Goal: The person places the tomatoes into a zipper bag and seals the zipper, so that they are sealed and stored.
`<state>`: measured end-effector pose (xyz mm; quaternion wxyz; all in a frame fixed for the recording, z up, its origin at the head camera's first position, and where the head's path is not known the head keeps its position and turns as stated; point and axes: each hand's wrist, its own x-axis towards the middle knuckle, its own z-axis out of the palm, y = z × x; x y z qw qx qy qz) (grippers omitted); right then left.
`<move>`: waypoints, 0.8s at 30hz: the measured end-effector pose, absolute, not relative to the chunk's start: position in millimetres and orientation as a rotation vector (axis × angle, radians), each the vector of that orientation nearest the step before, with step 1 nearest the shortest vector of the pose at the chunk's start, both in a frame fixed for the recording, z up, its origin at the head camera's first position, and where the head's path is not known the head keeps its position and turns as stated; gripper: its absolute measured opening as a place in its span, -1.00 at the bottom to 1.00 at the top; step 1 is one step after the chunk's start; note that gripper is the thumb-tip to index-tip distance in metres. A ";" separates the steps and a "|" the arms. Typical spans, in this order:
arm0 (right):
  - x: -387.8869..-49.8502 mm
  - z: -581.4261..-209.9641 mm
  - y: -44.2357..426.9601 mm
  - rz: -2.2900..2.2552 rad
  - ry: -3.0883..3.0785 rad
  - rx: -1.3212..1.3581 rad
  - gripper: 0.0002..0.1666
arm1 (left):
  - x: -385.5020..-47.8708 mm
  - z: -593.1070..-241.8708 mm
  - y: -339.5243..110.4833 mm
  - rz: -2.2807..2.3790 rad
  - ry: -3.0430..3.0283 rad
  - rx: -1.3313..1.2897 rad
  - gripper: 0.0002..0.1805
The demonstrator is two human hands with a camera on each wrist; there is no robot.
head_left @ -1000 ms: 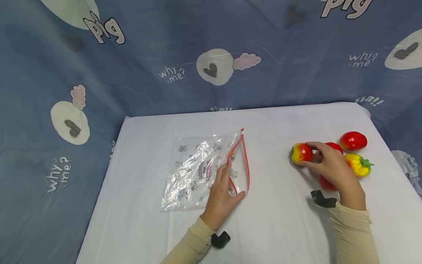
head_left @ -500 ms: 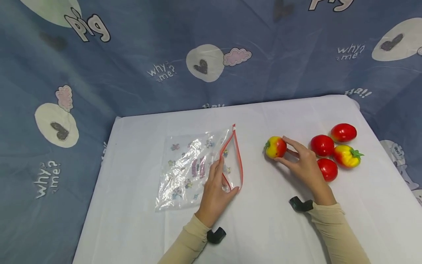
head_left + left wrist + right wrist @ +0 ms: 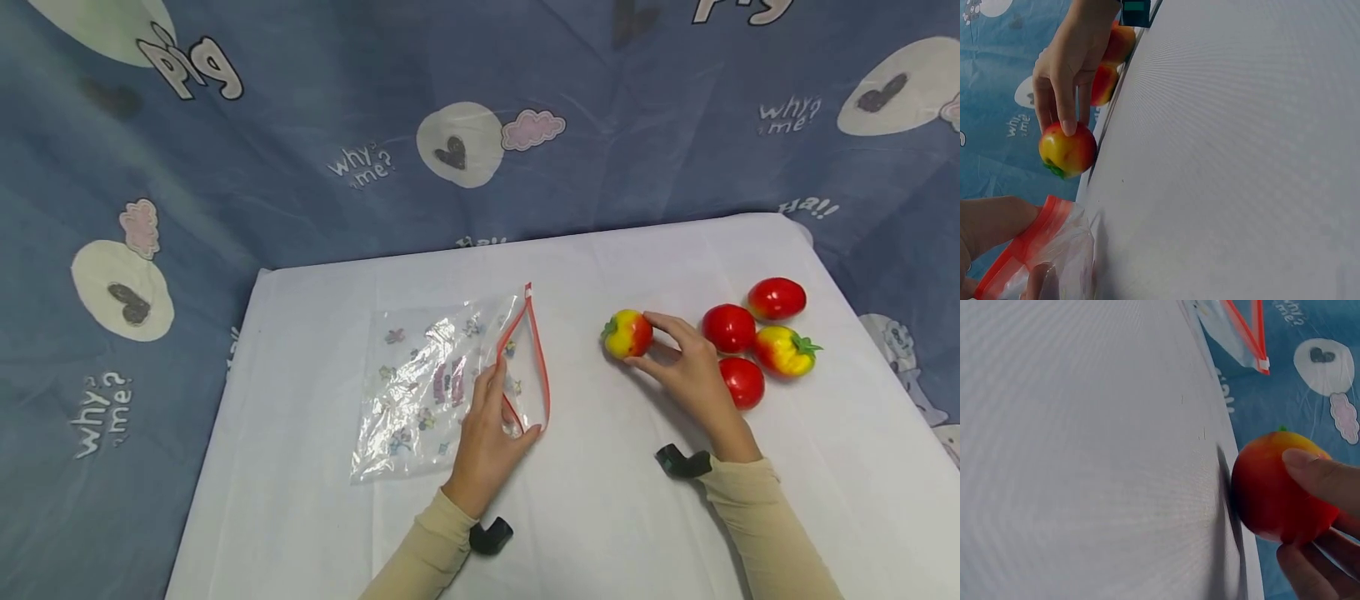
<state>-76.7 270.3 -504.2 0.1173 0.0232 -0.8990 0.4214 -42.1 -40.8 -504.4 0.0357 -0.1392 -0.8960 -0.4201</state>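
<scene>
One red-rimmed clear bag [image 3: 416,379] gapes, held by the left hand [image 3: 491,446].

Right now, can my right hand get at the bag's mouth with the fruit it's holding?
Likely yes: only white cloth shows between the fruit in your right hand and the bag's red-edged mouth; your left hand is at its near end.
</scene>
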 end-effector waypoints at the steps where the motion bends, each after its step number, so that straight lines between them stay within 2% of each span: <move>1: -76.3 -503.6 269.5 1.235 -2.633 0.059 -0.16 | -42.0 -504.5 -41.0 -1.294 -2.751 -0.426 0.22; 10: -74.2 -498.9 257.0 1.404 -2.552 0.091 -0.15 | -42.1 -505.2 -39.6 -1.285 -2.751 -0.435 0.23; 24: -90.2 -487.9 207.2 1.532 -2.405 0.441 -0.12 | -40.8 -502.9 -40.7 -1.228 -2.759 -0.419 0.25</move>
